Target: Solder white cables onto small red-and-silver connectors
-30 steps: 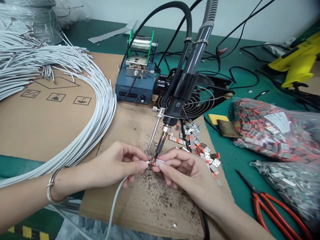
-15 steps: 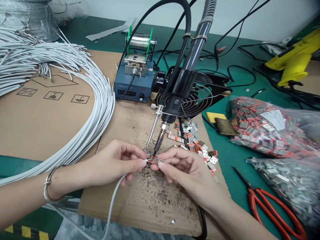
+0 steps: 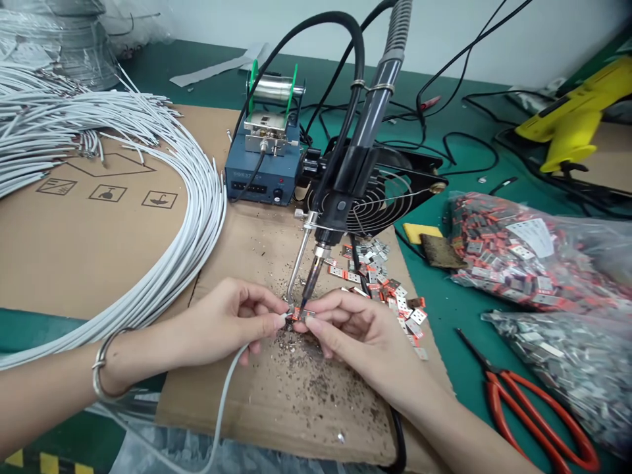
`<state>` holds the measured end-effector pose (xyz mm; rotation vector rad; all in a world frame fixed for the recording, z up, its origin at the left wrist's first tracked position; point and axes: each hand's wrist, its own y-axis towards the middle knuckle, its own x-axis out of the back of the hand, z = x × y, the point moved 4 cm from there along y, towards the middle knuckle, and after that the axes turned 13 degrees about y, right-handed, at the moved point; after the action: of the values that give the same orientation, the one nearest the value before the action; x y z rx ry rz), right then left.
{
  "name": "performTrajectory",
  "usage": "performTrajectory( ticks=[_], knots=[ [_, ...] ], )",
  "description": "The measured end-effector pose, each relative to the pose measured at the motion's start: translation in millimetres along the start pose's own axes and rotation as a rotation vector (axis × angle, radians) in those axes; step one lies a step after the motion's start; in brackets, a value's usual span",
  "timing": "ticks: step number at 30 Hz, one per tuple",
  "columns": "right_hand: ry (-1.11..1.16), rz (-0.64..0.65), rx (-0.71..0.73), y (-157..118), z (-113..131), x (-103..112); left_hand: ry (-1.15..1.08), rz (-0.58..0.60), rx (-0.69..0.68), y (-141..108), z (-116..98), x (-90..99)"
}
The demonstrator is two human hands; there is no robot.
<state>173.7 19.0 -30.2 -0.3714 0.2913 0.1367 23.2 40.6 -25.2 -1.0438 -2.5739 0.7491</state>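
Note:
Thumb and fingers of my left hand point(image 3: 247, 317) pinch the end of a white cable point(image 3: 223, 395), which loops down from the hand. Opposite it, my right hand point(image 3: 348, 322) holds a small metal connector point(image 3: 308, 314) with an orange part between thumb and fingertips. Cable end and connector meet under the tip of a mounted soldering iron point(image 3: 312, 280). A thin metal feed tube point(image 3: 299, 263) ends just above the same spot. Whether the wires touch the connector's contacts is too small to tell.
Behind stand a blue solder feeder point(image 3: 261, 174) and a black fan point(image 3: 380, 204). White cables point(image 3: 197, 217) curve at the left. Loose connectors point(image 3: 395, 296) lie on the cardboard point(image 3: 237, 408). Farther right are bagged connectors point(image 3: 503, 253), a sponge point(image 3: 422, 232) and red-handled cutters point(image 3: 538, 408).
The connector and cable end have shifted slightly left relative to the iron tip, with my right hand closer to my left. The whole view has moved slightly.

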Motion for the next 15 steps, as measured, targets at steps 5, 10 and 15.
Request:
performTrajectory(
  ticks=[5, 10, 15],
  knots=[
    [-0.034, 0.002, 0.042, -1.2, 2.5, -0.5, -0.002, 0.016, -0.034, -0.4, 2.4, -0.7],
    [-0.03, 0.039, 0.021, -1.5, 3.3, -2.0, 0.013, 0.016, -0.007, -4.4, 0.5, 0.6],
    [-0.02, 0.049, 0.01, -0.6, 2.7, -1.4, 0.136, -0.038, -0.028, -5.3, -3.1, 1.4]
  ],
)
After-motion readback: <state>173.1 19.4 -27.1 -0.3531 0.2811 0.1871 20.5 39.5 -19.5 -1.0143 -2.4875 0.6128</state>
